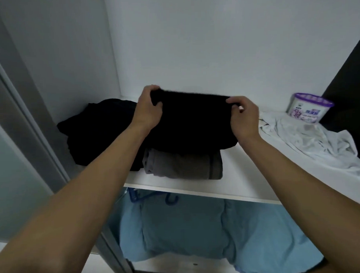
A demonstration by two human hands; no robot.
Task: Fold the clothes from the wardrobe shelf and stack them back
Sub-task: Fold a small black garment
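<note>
Now, left hand (148, 108), right hand (243, 115), each grip pinched on black garment (191, 123), above folded grey cloth (184, 164)

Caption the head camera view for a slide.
Left hand and right hand grip a black garment over a folded grey garment on the shelf; white cloth and tub at right.

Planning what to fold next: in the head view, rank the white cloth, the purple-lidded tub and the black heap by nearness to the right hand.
1. White cloth, just right of the right hand.
2. Tub, farther right, at the back.
3. Black heap, far left.
</note>
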